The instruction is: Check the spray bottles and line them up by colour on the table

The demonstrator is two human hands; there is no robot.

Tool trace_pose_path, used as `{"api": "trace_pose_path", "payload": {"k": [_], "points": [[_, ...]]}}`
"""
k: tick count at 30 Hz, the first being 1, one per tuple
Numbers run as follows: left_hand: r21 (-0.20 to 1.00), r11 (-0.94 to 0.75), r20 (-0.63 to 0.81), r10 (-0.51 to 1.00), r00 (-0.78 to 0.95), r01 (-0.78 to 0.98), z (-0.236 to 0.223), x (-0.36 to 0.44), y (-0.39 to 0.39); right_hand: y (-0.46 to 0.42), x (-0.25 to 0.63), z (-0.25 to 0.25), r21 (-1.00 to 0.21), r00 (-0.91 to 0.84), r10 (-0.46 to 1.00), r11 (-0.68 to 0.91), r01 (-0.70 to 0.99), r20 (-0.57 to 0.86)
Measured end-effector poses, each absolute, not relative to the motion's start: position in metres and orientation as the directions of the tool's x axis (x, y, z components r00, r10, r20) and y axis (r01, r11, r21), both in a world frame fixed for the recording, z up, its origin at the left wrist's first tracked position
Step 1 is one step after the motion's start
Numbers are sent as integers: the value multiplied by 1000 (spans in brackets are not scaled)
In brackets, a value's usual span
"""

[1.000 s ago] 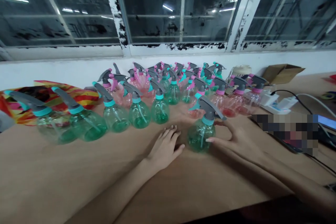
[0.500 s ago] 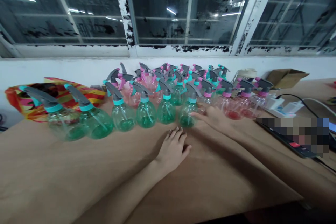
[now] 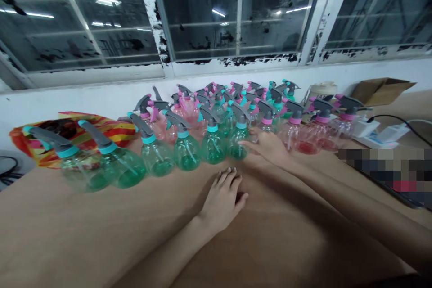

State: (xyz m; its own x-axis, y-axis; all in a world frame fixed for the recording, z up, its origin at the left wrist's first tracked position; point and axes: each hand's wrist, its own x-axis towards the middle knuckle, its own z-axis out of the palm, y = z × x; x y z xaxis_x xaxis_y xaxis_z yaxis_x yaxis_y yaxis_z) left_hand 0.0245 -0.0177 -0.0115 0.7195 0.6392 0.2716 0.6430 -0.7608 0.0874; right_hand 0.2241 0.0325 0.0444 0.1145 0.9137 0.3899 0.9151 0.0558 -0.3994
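My left hand [image 3: 223, 198] lies flat on the brown tabletop [image 3: 101, 229], fingers stretched out, holding nothing. My right hand [image 3: 268, 146] reaches forward, its fingers loosely spread against the side of a green spray bottle [image 3: 239, 137] with a grey trigger and teal collar. That bottle stands at the right end of a front row of green spray bottles [image 3: 184, 144]. Behind them stand several more green and pink spray bottles [image 3: 303, 126], packed close together up to the wall.
A red and yellow striped bag [image 3: 70, 130] lies at the far left behind two green bottles. A white power strip [image 3: 378, 132] with cables, a cardboard box [image 3: 381, 90] and a pale jar [image 3: 322, 90] sit at the right. A window runs above.
My right hand slid the green bottle from near my left hand away to the end of the front row. My left hand stayed flat on the table.
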Motion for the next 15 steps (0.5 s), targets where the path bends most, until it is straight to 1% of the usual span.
{"api": "trace_pose_path", "payload": {"k": [7,12,15], "points": [[65,-761,244,640,729,646,-7,24,-16,5,246,43,-479,148,883,95,872,445],[56,-764,257,633,730,642,-10,22,-13,-3,282,45,-490,272,830,3,872,488],[70,-769,273,628,729,636,-12,19,-11,8,288,47,-463,287,820,-30,886,495]]}}
